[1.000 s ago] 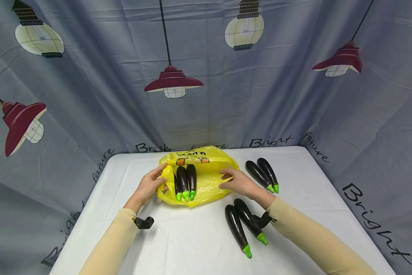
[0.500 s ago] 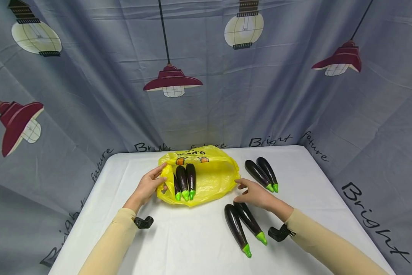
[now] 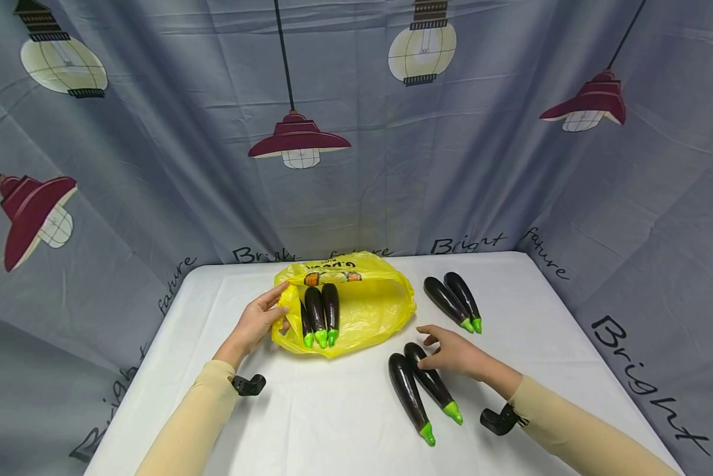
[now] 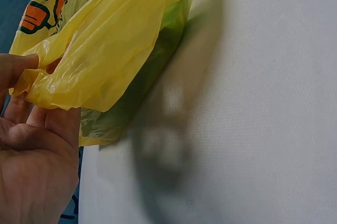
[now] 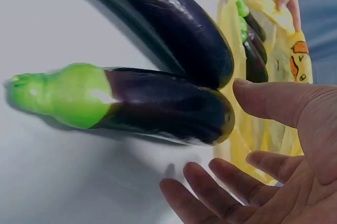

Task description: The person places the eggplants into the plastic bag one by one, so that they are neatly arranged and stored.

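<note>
Head: three eggplants (image 3: 316,312) inside yellow bag (image 3: 371,314)

White table (image 3: 326,423), rounded far corners, and a greyish-blue curtain (image 3: 356,211) with creases behind it and along both sides. The curtain has a lamp print: one dark red lamp (image 3: 299,135) up above the table's far edge, a bit left of its middle, another red lamp (image 3: 37,221) off to the table's left, a third red lamp (image 3: 588,106) up past its far right corner. Pale bulbs too, e.g. one bulb (image 3: 423,53) high above the right half of the table. Black handwriting (image 3: 469,245) ("Bright", "fature") follows the table's far edge and both sides.
</note>
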`<state>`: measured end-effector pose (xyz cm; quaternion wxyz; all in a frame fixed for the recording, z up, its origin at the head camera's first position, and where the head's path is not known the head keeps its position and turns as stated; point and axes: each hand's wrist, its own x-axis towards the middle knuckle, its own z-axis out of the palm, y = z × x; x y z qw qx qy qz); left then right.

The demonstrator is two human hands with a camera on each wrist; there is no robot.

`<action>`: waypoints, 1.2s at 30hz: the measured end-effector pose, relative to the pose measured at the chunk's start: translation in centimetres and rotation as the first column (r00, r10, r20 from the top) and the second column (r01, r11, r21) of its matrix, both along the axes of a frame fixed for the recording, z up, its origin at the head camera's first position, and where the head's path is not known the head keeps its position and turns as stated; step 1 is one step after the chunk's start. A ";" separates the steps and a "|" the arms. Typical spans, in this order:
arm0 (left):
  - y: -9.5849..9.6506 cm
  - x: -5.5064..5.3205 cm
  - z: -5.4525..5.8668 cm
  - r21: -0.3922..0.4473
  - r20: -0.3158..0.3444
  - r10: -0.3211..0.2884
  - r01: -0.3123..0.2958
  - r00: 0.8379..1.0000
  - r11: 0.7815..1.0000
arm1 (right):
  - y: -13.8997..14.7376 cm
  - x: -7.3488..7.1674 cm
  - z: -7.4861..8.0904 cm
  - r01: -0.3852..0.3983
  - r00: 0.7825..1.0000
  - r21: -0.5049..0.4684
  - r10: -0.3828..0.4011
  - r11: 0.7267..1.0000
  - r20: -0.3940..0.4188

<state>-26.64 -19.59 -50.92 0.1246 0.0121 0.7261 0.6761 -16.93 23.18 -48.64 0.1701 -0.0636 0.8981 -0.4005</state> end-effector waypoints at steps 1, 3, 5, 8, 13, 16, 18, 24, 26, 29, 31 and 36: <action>0.0 0.0 0.0 -0.002 -0.001 -0.001 0.001 1.000 1.000 | 0.0 0.1 0.0 0.001 1.000 0.005 -0.001 1.000 0.000; 0.0 0.0 0.0 -0.004 0.003 0.005 -0.005 1.000 1.000 | 0.1 0.4 0.1 0.000 1.000 0.012 0.000 1.000 -0.001; 0.0 0.0 0.0 -0.005 0.005 0.005 -0.005 1.000 1.000 | 0.3 0.6 0.1 0.002 1.000 0.019 -0.002 1.000 0.000; 0.0 0.1 0.1 -0.005 0.007 0.007 -0.007 1.000 1.000 | 0.4 0.8 0.1 -0.003 1.000 0.019 0.003 1.000 0.006; 0.1 0.1 0.2 -0.001 0.009 0.009 -0.009 1.000 1.000 | 0.7 1.2 -0.1 -0.011 1.000 0.001 0.011 1.000 0.022; 0.1 0.2 0.3 0.004 0.012 0.011 -0.011 1.000 1.000 | 0.8 1.5 -0.3 -0.004 0.999 -0.003 0.004 1.000 0.036; 0.1 0.2 0.3 0.005 0.015 0.010 -0.010 1.000 1.000 | 0.9 1.6 -0.4 0.002 0.999 -0.008 -0.001 1.000 0.047; 0.1 0.2 0.4 0.000 0.016 0.004 -0.004 1.000 1.000 | 1.2 1.9 -0.8 0.022 0.996 -0.075 -0.015 0.997 0.093; 0.1 0.2 0.4 -0.003 0.015 0.004 -0.004 1.000 1.000 | 1.3 1.9 -0.9 0.026 0.995 -0.098 -0.016 0.995 0.102; 0.0 0.2 0.3 0.002 0.011 0.004 -0.004 1.000 1.000 | 1.5 2.0 -1.1 0.034 0.993 -0.120 -0.019 0.992 0.120; 0.0 0.1 0.3 0.006 0.007 0.001 -0.001 1.000 1.000 | 1.5 2.0 -1.3 0.041 0.991 -0.130 -0.023 0.991 0.134; -0.1 0.1 0.2 0.017 0.003 -0.004 0.004 1.000 1.000 | 1.6 2.0 -1.5 0.051 0.988 -0.150 -0.027 0.987 0.152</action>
